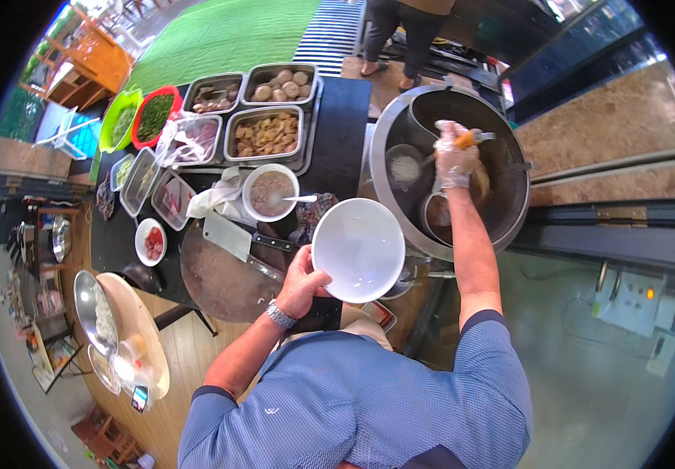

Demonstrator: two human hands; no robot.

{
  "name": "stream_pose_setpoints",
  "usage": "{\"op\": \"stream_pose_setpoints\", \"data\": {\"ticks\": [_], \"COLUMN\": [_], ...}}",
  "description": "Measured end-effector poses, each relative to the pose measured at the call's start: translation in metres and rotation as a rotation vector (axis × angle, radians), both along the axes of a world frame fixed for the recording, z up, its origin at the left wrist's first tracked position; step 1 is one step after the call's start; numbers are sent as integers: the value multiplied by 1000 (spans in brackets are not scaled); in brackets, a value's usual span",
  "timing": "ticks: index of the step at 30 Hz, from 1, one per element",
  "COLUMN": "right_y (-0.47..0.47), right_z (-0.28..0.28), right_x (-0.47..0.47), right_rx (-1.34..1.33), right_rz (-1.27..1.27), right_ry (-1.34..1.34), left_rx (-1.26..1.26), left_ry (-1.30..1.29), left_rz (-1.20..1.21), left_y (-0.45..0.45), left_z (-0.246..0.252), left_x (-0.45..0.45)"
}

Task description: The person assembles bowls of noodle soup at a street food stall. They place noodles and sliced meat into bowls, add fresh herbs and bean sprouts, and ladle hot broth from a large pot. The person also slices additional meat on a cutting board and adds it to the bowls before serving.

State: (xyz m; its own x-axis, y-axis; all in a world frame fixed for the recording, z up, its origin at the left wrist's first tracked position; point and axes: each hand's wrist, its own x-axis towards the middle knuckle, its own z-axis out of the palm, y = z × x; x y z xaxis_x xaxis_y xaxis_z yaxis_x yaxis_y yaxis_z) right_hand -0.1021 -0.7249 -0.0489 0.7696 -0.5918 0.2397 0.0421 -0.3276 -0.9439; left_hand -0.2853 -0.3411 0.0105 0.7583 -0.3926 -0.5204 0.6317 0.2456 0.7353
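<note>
My left hand (304, 281) grips the rim of a white bowl (358, 250), tilted so that its smooth inside faces up, beside the large round metal pot (379, 158). Over that pot, my right hand (453, 157), in a clear plastic glove, is closed around the orange-brown handle (467, 139) of a strainer. White noodles (405, 169) lie in the strainer basket at the pot's left side. Below my right hand, a round container (436, 214) with brownish liquid stands inside the pot. Some of the pot's inside is hidden by my arm.
Left of the bowl, a cleaver (227, 235) and another black-handled knife (273, 241) lie on a round chopping board (220, 281). Behind stand a bowl of minced food with a spoon (270, 190) and several steel trays (264, 132). Another person's legs (411, 35) show beyond the pot.
</note>
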Motion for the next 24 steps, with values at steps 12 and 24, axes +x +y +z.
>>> {"op": "stream_pose_setpoints", "data": {"ticks": [12, 24], "right_y": [7, -11], "right_z": [24, 115], "right_x": [-11, -29], "right_rx": [127, 490], "right_rz": [-11, -185], "right_ry": [-26, -258], "left_rx": [26, 55], "left_ry": [-21, -126], "left_rz": [21, 126], "left_y": [-2, -28], "left_z": [14, 9], "left_x": [19, 96]}}
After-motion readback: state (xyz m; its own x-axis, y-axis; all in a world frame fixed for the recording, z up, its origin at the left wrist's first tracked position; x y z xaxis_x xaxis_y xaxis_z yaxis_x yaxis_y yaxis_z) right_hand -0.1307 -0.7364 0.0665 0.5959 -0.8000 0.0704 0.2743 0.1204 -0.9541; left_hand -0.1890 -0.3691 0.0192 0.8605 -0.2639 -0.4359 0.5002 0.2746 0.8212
